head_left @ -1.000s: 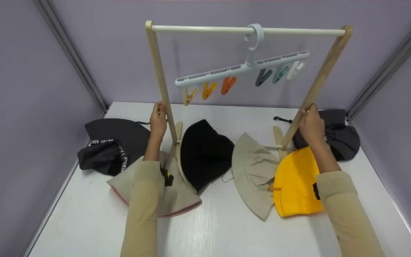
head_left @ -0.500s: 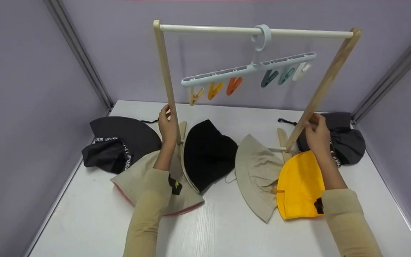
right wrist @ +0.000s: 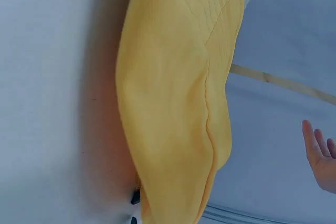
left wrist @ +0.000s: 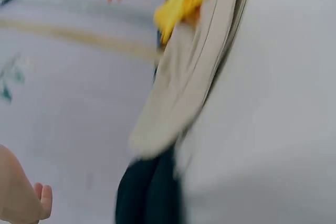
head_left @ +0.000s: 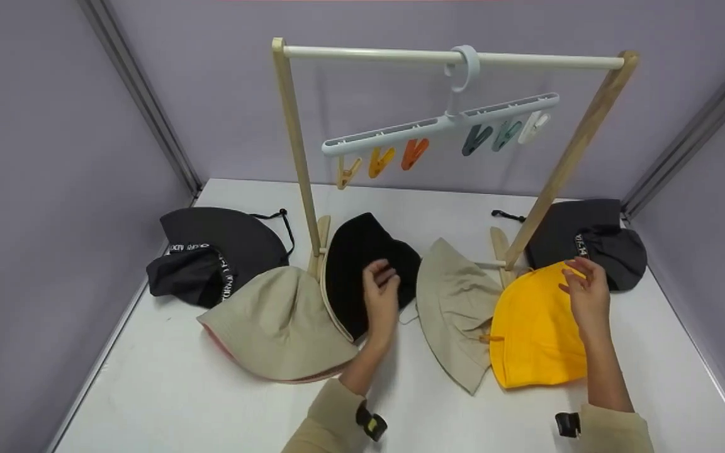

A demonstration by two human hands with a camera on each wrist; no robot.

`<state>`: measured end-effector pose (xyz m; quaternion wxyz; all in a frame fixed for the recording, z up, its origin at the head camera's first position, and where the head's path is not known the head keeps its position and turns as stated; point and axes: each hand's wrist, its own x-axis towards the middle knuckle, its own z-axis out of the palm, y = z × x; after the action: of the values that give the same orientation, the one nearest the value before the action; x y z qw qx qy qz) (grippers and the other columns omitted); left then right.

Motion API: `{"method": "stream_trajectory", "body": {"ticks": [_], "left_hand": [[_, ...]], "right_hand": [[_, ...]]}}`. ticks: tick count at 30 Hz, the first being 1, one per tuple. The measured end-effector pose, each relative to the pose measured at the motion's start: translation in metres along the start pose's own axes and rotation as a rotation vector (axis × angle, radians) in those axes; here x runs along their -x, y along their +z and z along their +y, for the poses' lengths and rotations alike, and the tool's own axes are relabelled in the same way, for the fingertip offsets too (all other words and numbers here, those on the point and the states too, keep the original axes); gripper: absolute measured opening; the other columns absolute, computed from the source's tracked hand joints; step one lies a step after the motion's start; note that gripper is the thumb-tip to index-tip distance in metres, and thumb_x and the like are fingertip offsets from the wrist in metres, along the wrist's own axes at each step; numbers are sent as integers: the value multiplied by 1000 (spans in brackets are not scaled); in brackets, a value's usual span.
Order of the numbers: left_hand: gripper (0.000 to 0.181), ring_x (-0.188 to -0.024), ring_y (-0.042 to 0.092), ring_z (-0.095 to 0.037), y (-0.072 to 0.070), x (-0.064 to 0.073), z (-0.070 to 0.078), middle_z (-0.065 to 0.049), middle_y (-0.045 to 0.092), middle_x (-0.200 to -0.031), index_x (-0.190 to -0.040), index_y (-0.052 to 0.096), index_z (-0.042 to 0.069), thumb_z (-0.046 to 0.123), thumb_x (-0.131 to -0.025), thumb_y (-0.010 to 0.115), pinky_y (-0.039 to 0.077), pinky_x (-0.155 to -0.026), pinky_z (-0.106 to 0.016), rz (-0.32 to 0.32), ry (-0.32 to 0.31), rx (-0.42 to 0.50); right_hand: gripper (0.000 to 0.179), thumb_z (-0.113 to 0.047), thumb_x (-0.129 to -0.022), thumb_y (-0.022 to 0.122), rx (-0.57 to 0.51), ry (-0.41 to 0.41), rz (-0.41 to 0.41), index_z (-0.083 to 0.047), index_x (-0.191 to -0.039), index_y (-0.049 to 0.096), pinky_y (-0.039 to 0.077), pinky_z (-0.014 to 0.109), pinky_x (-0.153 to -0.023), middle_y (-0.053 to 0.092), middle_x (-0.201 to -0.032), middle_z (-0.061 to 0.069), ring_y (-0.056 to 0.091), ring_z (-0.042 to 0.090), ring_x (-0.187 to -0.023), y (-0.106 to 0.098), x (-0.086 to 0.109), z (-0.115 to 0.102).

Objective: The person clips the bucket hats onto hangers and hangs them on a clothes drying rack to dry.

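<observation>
The left hand, loosely curled and empty, hovers near the black hat. The right hand, relaxed and empty, hovers by the yellow hat; both hats lie on the tabletop.

A white desk stands in a corner-like booth of pale lavender panels: a left wall, a back wall and a right wall. A grey left metal strip and right metal strip run down the seams where the panels meet. Far left lies a dark grey hat with white lettering and a thin black cord ending in a toggle. A second dark grey hat, also lettered, sits at the far right, its own black cord stretching leftward. Towards the front left, a beige hat shows a pinkish underside along its rim. Right of centre, a khaki hat lies with its wide brim to the left and its crown creased.
</observation>
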<state>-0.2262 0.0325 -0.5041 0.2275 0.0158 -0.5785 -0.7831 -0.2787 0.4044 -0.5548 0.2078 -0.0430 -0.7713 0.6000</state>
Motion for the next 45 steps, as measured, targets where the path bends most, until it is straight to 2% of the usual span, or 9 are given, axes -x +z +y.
{"method": "stream_trajectory", "body": {"ticks": [4, 9, 15, 20, 25, 30, 38, 43, 45], "left_hand": [[28, -101, 51, -31, 31, 45, -15, -18, 47, -114, -113, 47, -5, -4, -86, 52, 43, -84, -33, -61, -148, 39], [28, -98, 52, -22, 53, 89, -25, -10, 47, -114, -113, 48, 0, 4, -86, 54, 43, -81, -33, -120, -328, -5], [36, -96, 51, -18, 64, 125, -32, -9, 47, -117, -119, 47, 2, 4, -84, 56, 44, -80, -34, -214, -522, -96], [38, -96, 51, -21, 71, 147, -39, -9, 48, -113, -118, 48, 1, -1, -81, 56, 45, -79, -38, -267, -618, -153], [40, -90, 52, -21, 71, 158, -44, -10, 48, -111, -117, 47, -2, -4, -78, 56, 46, -76, -38, -300, -643, -175], [42, -93, 52, -23, 71, 158, -44, -12, 49, -115, -118, 47, -2, -3, -78, 57, 46, -77, -38, -321, -646, -184], [43, -96, 54, -29, 72, 160, -44, -15, 52, -114, -118, 46, -2, -3, -76, 56, 45, -80, -42, -351, -679, -192], [39, -95, 56, -26, 75, 161, -44, -13, 55, -110, -115, 48, -1, -2, -77, 58, 47, -76, -41, -354, -707, -190], [37, -91, 57, -23, 76, 162, -44, -12, 56, -108, -114, 48, -1, -1, -78, 58, 47, -73, -40, -354, -725, -191]], "right_hand": [[45, -29, -92, 55, -66, 27, 67, -15, -132, 40, 46, 17, -76, 46, -126, 10, 48, 20, -108, -15, 1, 23], [45, -31, -91, 57, -110, 67, 136, -14, -130, 42, 45, 15, -76, 46, -125, 11, 47, 22, -109, -24, 13, 23], [41, -26, -93, 55, -110, 208, 214, -13, -130, 41, 44, 13, -75, 46, -125, 9, 48, 18, -108, -25, 38, 13], [41, -22, -94, 54, -117, 302, 267, -11, -131, 42, 43, 11, -74, 48, -123, 7, 46, 16, -108, -34, 47, 18], [47, -31, -95, 48, 39, 423, 261, -11, -137, 39, 35, 20, -92, 44, -129, 7, 41, 17, -115, -47, 55, 31], [64, -45, -95, 37, 181, 549, 109, -8, -145, 24, 23, 39, -104, 27, -144, 15, 27, 27, -128, -60, 65, 42], [72, -52, -93, 36, 164, 653, 94, -9, -147, 16, 19, 42, -105, 14, -149, 15, 20, 30, -132, -65, 79, 44], [71, -45, -95, 38, 53, 700, 110, -6, -147, 10, 23, 39, -103, 9, -150, 17, 21, 31, -131, -55, 97, -2], [72, -44, -95, 40, -6, 748, 117, -7, -147, 8, 33, 34, -98, 7, -150, 16, 22, 30, -131, -55, 100, -12]]}}
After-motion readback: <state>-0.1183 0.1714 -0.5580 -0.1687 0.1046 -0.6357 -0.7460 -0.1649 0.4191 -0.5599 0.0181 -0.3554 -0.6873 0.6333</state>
